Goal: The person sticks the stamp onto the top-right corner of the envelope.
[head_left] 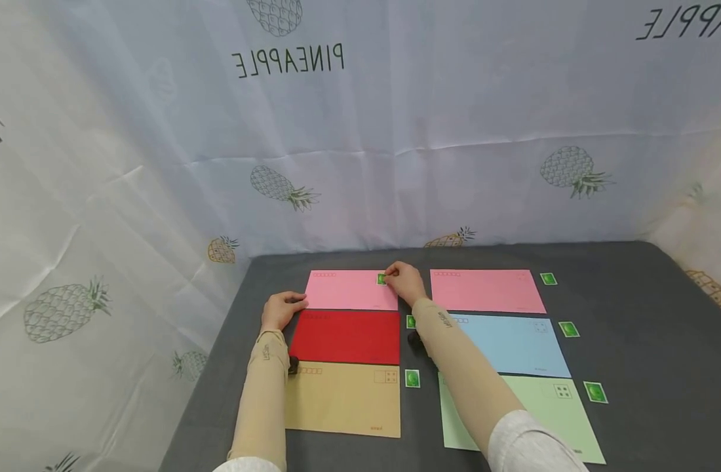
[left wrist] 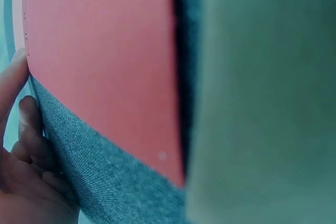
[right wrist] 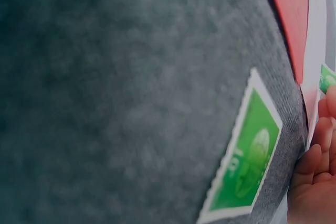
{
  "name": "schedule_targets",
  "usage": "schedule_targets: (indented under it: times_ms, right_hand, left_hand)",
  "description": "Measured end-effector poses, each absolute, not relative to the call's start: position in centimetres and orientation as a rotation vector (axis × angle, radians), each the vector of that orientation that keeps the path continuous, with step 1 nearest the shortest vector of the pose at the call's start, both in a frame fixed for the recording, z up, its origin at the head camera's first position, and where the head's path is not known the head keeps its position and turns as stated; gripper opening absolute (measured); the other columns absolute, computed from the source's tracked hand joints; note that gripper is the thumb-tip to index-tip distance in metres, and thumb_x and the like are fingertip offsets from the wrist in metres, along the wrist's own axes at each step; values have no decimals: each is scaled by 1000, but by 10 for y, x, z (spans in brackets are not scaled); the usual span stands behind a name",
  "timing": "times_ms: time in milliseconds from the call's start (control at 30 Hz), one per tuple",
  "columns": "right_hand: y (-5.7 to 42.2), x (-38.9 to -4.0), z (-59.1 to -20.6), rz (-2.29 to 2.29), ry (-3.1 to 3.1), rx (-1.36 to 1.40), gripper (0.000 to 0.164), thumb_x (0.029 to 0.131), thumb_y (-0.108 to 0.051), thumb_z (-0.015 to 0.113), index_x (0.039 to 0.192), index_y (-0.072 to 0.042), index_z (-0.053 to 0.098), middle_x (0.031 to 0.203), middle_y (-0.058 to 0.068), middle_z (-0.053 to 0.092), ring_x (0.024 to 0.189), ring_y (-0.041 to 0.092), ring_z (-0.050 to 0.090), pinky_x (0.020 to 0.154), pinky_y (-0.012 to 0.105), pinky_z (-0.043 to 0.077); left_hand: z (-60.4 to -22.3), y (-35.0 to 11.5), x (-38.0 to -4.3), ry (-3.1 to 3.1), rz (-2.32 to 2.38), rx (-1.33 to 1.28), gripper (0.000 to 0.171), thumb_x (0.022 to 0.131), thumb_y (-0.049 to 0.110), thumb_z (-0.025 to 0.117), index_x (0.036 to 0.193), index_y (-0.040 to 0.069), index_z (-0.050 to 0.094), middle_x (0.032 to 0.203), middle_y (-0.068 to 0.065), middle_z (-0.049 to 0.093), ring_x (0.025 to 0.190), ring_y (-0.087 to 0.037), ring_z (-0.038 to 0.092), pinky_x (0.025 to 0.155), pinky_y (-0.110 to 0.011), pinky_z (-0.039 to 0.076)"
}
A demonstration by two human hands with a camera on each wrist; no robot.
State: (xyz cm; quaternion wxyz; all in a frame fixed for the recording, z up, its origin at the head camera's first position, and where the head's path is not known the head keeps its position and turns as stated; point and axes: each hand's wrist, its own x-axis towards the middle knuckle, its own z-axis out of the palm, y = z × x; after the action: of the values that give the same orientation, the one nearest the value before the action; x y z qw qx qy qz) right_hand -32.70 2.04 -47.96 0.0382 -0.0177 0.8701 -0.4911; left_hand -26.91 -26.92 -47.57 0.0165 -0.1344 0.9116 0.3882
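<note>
At the upper right corner of the left pink envelope [head_left: 349, 292], my right hand [head_left: 406, 282] pinches a small green postage stamp [head_left: 381, 279] at its right side. The stamp overlaps the envelope there. In the right wrist view the fingertips [right wrist: 328, 98] meet the stamp's edge. My left hand [head_left: 282, 308] rests at the envelope's lower left corner with extended fingers touching its edge. Below lies a red envelope [head_left: 345, 336], and under that a tan envelope [head_left: 343, 400]. Another stamp [right wrist: 249, 156] lies on the dark cloth beneath the right wrist.
On the right lie a second pink envelope [head_left: 484, 291], a blue one [head_left: 514, 347] and a light green one [head_left: 531, 410], partly covered by my right forearm. Single stamps [head_left: 569, 329] lie beside them on the dark table [head_left: 649, 314]. A stamp [head_left: 412, 378] sits beside the tan envelope. Pineapple-print curtains [head_left: 360, 196] surround the table.
</note>
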Motion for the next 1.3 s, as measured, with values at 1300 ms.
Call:
schedule_targets:
  times_ms: [1300]
  right_hand:
    - [4, -334, -476, -1057, 2911, 18, 10, 90, -16, 58, 93, -7, 58, 93, 12, 60, 81, 25, 59, 69, 40, 47]
  left_hand:
    - [-473, -267, -265, 2856, 1190, -433, 31, 85, 26, 68, 112, 13, 69, 118, -15, 64, 111, -32, 55, 95, -48, 41]
